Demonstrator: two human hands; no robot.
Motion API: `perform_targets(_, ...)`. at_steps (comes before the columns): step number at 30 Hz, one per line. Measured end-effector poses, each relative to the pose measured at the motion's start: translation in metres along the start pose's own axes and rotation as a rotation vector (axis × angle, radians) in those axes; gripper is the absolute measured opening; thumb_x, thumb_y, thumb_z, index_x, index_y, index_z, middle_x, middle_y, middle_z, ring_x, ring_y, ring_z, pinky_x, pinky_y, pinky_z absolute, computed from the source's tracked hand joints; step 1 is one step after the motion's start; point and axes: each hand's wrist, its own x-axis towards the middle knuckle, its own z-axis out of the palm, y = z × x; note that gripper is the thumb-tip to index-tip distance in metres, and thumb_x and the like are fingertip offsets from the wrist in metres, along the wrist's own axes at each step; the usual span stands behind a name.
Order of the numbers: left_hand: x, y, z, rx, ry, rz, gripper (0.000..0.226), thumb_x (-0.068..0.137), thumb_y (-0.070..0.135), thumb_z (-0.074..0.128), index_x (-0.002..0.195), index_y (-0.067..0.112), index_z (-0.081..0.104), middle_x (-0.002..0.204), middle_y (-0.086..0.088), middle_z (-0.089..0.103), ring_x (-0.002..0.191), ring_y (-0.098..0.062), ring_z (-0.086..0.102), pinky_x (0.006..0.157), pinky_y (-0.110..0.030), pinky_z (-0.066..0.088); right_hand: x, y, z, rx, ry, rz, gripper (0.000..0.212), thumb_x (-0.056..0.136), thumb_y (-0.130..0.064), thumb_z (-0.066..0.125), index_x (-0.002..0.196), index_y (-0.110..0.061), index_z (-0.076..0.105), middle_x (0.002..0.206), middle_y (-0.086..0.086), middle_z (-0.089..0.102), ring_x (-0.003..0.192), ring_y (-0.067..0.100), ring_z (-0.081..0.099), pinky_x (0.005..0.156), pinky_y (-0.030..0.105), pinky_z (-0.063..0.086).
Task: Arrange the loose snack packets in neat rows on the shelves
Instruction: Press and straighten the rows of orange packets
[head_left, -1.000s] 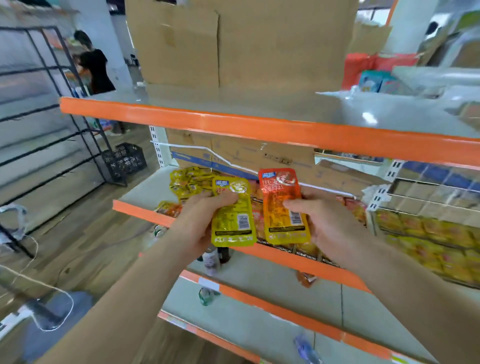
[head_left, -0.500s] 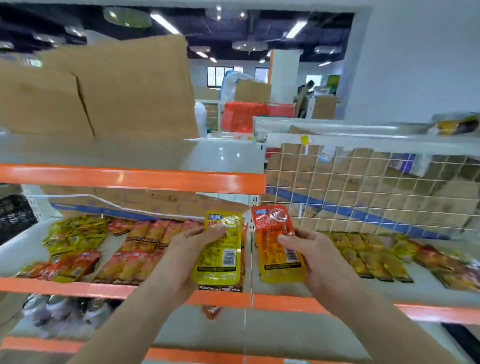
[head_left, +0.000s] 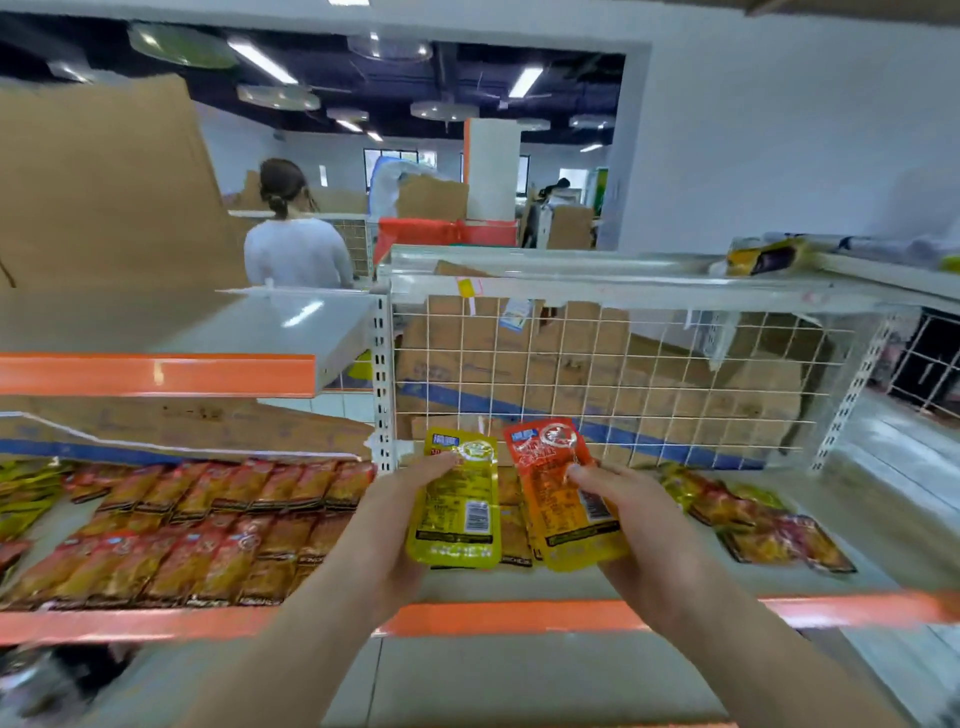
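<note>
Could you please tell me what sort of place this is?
Probably a shop being stocked: orange-edged shelves hold rows of snack packets, cardboard cartons stand behind the wire panel, and the left hand holds a yellow packet, the right hand an orange packet.

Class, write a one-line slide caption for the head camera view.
Left hand holds a yellow packet, right hand an orange packet, over an orange-edged shelf.

Beyond a cardboard box (head_left: 104, 182) and wire grid (head_left: 623, 374) stands a person (head_left: 296, 249).
</note>
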Motion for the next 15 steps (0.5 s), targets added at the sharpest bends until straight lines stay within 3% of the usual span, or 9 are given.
perform_targets(7,0.021,-0.015,0.028,-0.047,-0.025,-0.020,0.017,0.093,0.021,0.060,0.084,0.013,0.072,0.078,-0.009,0.074,0.060,-0.024,0.070,0.060,-0.032,0.054,0.009,0.002,-0.033,0.188,0.054,0.058,0.014,0.097,-0.018,0.057,0.093,-0.012,0.069,0.079,0.008,0.070,0.064,0.020,0.065,0.061,0.032,0.051)
perform_targets(12,0.047,-0.031,0.034,-0.106,-0.051,-0.023,0.027,0.094,0.019,0.058,0.074,0.014,0.076,0.079,-0.011,0.072,0.063,-0.028,0.070,0.055,-0.035,0.057,0.023,0.013,-0.052,0.291,0.119,0.124,0.022,0.098,-0.021,0.055,0.108,-0.009,0.071,0.087,0.009,0.073,0.063,0.019,0.069,0.049,0.028,0.052)
perform_targets(15,0.061,-0.038,0.039,-0.134,-0.062,-0.024,0.029,0.094,0.017,0.055,0.072,0.013,0.072,0.067,-0.009,0.067,0.053,-0.025,0.065,0.048,-0.031,0.054,0.034,0.021,-0.061,0.325,0.147,0.137,0.023,0.099,-0.021,0.052,0.109,-0.009,0.069,0.079,0.007,0.072,0.055,0.018,0.067,0.043,0.026,0.049)
